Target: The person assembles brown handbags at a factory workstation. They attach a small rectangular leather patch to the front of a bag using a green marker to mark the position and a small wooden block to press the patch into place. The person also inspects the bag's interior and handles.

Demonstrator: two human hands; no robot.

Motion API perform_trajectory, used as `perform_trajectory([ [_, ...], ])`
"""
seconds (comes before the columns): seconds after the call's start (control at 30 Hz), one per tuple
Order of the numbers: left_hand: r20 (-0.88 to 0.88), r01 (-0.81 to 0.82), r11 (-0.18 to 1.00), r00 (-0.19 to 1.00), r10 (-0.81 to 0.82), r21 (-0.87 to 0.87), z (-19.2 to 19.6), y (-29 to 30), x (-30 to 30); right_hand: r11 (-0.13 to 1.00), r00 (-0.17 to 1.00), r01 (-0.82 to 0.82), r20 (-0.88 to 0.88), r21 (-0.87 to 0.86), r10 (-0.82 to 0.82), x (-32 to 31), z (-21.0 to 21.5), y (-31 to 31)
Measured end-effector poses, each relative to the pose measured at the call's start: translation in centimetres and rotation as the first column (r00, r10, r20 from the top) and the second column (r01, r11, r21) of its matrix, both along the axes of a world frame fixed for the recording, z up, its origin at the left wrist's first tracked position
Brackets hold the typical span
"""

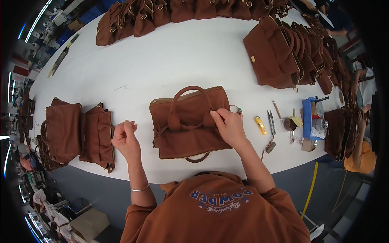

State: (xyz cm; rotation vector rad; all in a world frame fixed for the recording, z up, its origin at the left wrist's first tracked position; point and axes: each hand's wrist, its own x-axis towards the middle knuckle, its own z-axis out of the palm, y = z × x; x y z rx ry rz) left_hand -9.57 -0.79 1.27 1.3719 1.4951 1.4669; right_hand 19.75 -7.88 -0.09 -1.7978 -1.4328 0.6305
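A brown handbag (190, 142) lies in front of me on the white table, its arched upper handle (191, 88) raised and a second handle (197, 158) showing below the near zipped edge. My right hand (230, 126) is at the bag's right side, thumb and forefinger closed at the foot of the upper handle. Left of the bag, my left hand (126, 137) is raised with its fingers curled in a pinch. Whatever those fingers hold, if anything, is too small to see. A silver bangle (140, 188) circles my left wrist.
Brown bags stand stacked at left (65, 129), along the far edge (182, 10) and at far right (271, 56). Right of my hand lie a yellow lighter (260, 125), thread snips (271, 122) and a blue bin (308, 117). Another person's arm (359, 137) shows at the right edge.
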Motion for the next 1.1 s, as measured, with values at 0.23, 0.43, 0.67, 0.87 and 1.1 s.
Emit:
perform_trajectory([
  [0.23,-0.012,0.054,0.981,0.998,-0.057,-0.188,-2.0,-4.2,-2.4,0.999,1.0,0.018,-0.008,-0.032,-0.018,-0.1,0.4,0.3],
  [0.43,0.051,0.135,0.925,0.991,-0.125,-0.356,0.1,-8.7,0.3,0.998,0.999,0.034,0.006,-0.044,-0.033,-0.1,0.9,0.5],
  [0.67,0.353,0.463,0.395,0.879,-0.322,-0.794,-0.6,-11.9,3.9,0.996,0.996,-0.035,0.076,-0.078,0.041,-0.3,1.1,-0.2],
  [0.87,0.45,0.58,0.357,0.806,-0.386,-0.732,-3.8,-11.7,5.6,0.966,0.92,-0.222,0.299,-0.135,0.254,-0.8,2.2,-1.4],
  [1.1,0.493,0.53,0.506,0.842,-0.219,-0.681,-2.1,-10.6,7.7,0.929,0.921,-0.371,0.125,-0.006,0.369,-0.6,0.8,-0.8],
])
